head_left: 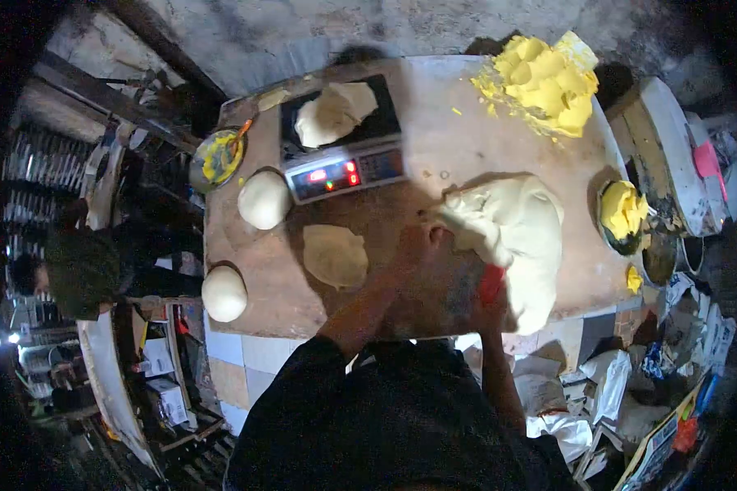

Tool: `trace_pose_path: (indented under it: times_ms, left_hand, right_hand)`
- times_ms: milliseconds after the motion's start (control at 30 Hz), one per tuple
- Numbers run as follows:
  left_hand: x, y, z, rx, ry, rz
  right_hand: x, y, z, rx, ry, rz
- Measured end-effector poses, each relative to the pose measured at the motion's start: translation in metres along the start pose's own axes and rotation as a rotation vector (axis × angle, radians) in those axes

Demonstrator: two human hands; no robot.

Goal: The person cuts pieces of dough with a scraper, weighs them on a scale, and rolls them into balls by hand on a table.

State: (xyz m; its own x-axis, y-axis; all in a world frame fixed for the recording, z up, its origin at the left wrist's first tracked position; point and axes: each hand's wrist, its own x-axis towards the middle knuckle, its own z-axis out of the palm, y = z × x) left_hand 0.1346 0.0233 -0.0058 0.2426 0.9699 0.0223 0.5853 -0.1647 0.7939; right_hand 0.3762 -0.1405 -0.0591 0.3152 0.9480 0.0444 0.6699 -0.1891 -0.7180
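A large, soft mass of pale dough lies on the right half of the table. My left hand is at its left edge, fingers closed on a bit of the dough, partly lost in shadow. Close to the dough's lower side is my right hand, dim and closed around a red tool whose working end is hidden. A digital scale with a lit red display bears a dough piece. Below the scale lies a flat dough piece, left of my left hand.
Two round dough balls sit along the table's left side. A bowl with yellow fat stands at the left edge. A heap of yellow fat lies back right, another bowl at the right edge. A person is at left.
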Motion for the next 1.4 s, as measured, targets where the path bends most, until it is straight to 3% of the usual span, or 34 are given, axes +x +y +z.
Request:
trace_pose_path:
  times_ms: [33, 67, 133, 200, 233, 267, 333, 400, 433, 467, 533, 567, 633, 733, 800, 867, 1033, 1200, 1300, 1400]
  left_hand:
    - [0.004, -0.005, -0.028, 0.039, 0.096, -0.009]
    - [0.012, -0.031, -0.044, 0.06, 0.331, 0.05]
    - [0.034, -0.055, -0.116, -0.205, 0.512, 0.089]
    - [0.044, -0.059, -0.207, 0.008, 0.608, 0.052]
    - [0.05, -0.068, -0.244, 0.119, 0.668, 0.028]
    - [0.06, -0.09, -0.265, 0.056, 0.688, 0.011]
    - [0.079, -0.13, -0.279, -0.024, 0.728, -0.01]
    - [0.1, -0.151, -0.279, -0.025, 0.774, 0.027]
    - [0.112, -0.147, -0.285, -0.131, 0.666, -0.005]
    - [0.116, -0.147, -0.267, -0.003, 0.778, -0.209]
    - [0.128, -0.149, -0.256, 0.112, 0.808, -0.326]
    - [0.132, -0.151, -0.252, 0.158, 0.791, -0.336]
    - [0.133, -0.159, -0.245, 0.236, 0.764, -0.356]
    - [0.135, -0.161, -0.25, 0.325, 0.75, -0.407]
    - [0.141, -0.161, -0.234, 0.389, 0.73, -0.425]
    - [0.144, -0.154, -0.224, 0.46, 0.735, -0.438]
    - [0.178, -0.166, -0.154, 0.757, 0.832, -0.394]
    - [0.106, -0.063, -0.269, 0.09, 0.344, -0.291]
    - [0.087, -0.021, -0.24, -0.173, 0.371, 0.055]
    - [0.054, 0.013, -0.195, -0.373, 0.276, 0.242]
  right_hand:
    - [0.003, -0.034, 0.006, 0.181, -0.131, 0.093]
    - [0.004, -0.028, 0.021, 0.097, -0.142, 0.105]
    - [-0.002, 0.0, 0.052, -0.079, -0.16, 0.125]
    - [0.013, -0.058, 0.043, -0.186, -0.021, -0.201]
    - [0.032, -0.067, 0.053, -0.467, 0.045, -0.431]
    - [0.05, -0.108, 0.052, -0.457, 0.035, -0.384]
    - [0.115, -0.187, 0.085, -0.296, -0.01, -0.659]
    - [0.165, -0.305, 0.115, -0.069, -0.055, -0.684]
    - [0.19, -0.364, 0.131, 0.045, -0.093, -0.693]
    - [0.213, -0.409, 0.152, 0.154, -0.158, -0.696]
    - [0.255, -0.455, 0.208, -0.095, -0.237, -0.831]
    - [0.277, -0.452, 0.251, -0.262, -0.306, -0.935]
    - [0.284, -0.435, 0.308, -1.126, -0.198, -0.893]
    - [0.358, -0.38, 0.357, -0.779, -0.26, -1.064]
    - [0.382, -0.397, 0.338, -0.24, -0.442, -0.91]
    - [0.382, -0.428, 0.294, 0.174, -0.248, -0.786]
    - [0.301, -0.419, 0.232, 0.241, -0.365, -0.618]
    - [0.223, -0.37, 0.19, 0.217, -0.635, -0.466]
    - [0.199, -0.345, 0.164, 0.246, -0.736, -0.382]
    - [0.19, -0.319, 0.133, 0.301, -0.805, -0.307]
